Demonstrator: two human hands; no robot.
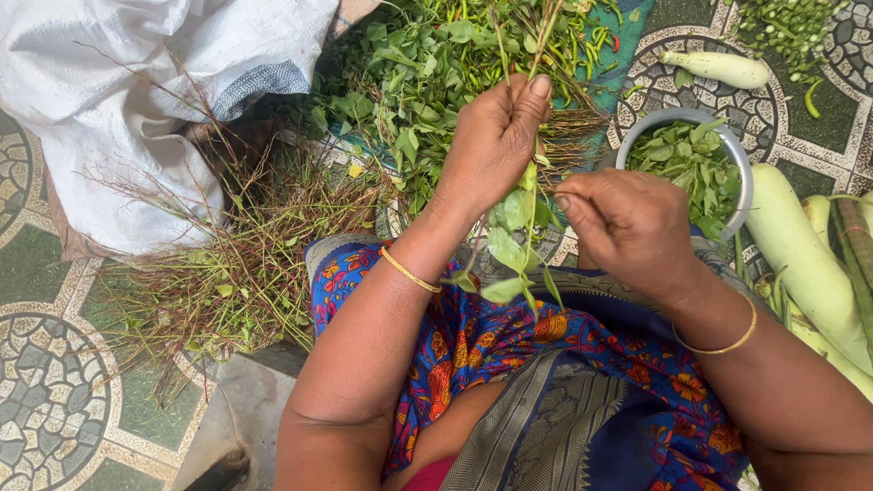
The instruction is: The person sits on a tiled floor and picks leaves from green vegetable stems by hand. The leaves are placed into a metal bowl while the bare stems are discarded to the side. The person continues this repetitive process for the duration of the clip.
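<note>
The person's left hand (496, 136) is closed around a leafy sprig (514, 245), thumb pointing up, with the bare stem ends poking out the top of the fist and the green leaves hanging down below it, right over the lap. The right hand (627, 227) sits just beside it with fingertips pinched together at the sprig's leaves; looks like it's nipping a leaf, though the fingers hide the actual contact so it's hard to be sure. Both wrists have a thin gold bangle.

Just past the right hand there's a round steel bowl (741, 159) with loose plucked leaves in it. A big heap of leafy greens (409, 73) lies on the floor ahead of the left hand, and off to the left is a messy pile of stripped stems (245, 264) next to a white sack (118, 91). Pale green gourds (800, 255) lie along the right side on the patterned tile floor (55, 400).
</note>
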